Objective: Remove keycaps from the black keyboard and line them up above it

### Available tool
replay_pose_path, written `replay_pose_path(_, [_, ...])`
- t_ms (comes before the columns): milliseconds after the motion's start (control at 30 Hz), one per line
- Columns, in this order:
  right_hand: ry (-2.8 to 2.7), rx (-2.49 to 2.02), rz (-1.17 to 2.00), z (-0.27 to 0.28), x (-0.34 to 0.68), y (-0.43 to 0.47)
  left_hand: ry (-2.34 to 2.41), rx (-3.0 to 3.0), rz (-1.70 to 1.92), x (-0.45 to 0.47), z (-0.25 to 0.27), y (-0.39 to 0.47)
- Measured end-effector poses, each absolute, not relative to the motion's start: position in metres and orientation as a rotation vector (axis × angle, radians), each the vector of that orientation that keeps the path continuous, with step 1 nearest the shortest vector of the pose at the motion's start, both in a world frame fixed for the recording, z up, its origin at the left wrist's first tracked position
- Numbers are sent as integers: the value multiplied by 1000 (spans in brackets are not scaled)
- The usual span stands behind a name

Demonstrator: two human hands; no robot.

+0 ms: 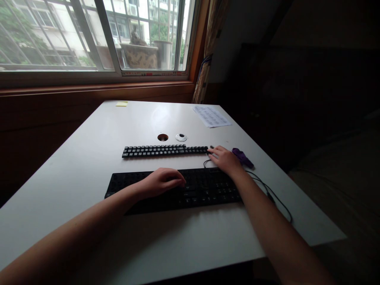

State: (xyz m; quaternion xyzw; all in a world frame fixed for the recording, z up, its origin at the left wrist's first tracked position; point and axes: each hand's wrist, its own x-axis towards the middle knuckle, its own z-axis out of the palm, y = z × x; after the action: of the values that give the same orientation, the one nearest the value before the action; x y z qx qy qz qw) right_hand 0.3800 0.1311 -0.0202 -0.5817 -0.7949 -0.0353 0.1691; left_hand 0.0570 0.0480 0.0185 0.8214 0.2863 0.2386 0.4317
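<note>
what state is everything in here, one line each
Keyboard: lying flat
Loose keys: lined up in rows
Left hand: curled, over keyboard
Right hand: at the rows' right end, grip unclear
Cable: loosely curved
Cloth: crumpled
Hole: uncovered
White disc: flat beside hole
Papers: flat, overlapping
Curtain: gathered, tied

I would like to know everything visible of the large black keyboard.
The black keyboard is long and rectangular, plastic by its look, lying flat on the white table. Pale marks show on its right part; finer detail is too dark to read. The left hand is over its middle, contact unclear; the right forearm crosses its right end.
</note>
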Motion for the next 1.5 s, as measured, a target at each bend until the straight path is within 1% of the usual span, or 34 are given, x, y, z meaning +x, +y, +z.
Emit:
replay_pose_path(967, [-2247, -1693, -178, -18, 377, 126, 722, 2055, 589, 57, 18, 48])
replay_pose_path(1500, [-2385, -1706, -187, -14, 372, 126, 716, 2059, 599, 57, 19, 47])
